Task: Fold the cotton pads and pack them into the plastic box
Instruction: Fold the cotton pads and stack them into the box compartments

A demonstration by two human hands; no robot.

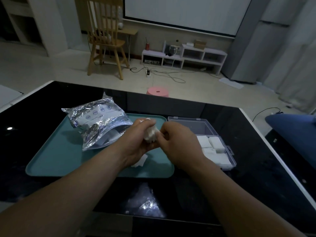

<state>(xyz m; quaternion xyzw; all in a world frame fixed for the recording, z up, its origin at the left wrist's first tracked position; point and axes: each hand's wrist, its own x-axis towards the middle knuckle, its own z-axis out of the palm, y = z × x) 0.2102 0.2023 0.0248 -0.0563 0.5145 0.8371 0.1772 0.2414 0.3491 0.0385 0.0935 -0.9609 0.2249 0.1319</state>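
A: status, left to right?
B: a foil pouch (pixel 97 120) is seen lying on the left half of the teal tray (pixel 56 159), mouth towards the person, white sheets showing inside. The tray is set on the dark worktop (pixel 25 134)
A: hands?
B: the left hand (pixel 136 139) is curled round a cotton pad (pixel 151 134), held up over the tray's right half. The right hand (pixel 176 139) is pinched on that pad's right edge, so both are closed on the one pad. How far the fold has got can't be told, as the pad is blurred. A loose pad (pixel 141 161) is left flat on the tray under the left wrist
A: box?
B: the plastic box (pixel 201 127) is placed just right of the tray, open. Folded pads (pixel 212 147) are packed side by side in its near part. Whether the far part is the lid or a second compartment can't be told
A: handling?
B: the pad is judged very light, soft and limp, with no stiffness to hold a crease unaided. It is probably best taken at opposite edges with the fingertips, and the fold pressed flat before release. Too much squeeze and it is likely to be crushed or fluffed. The gap in the box looks tight, so it should be slid in edge first
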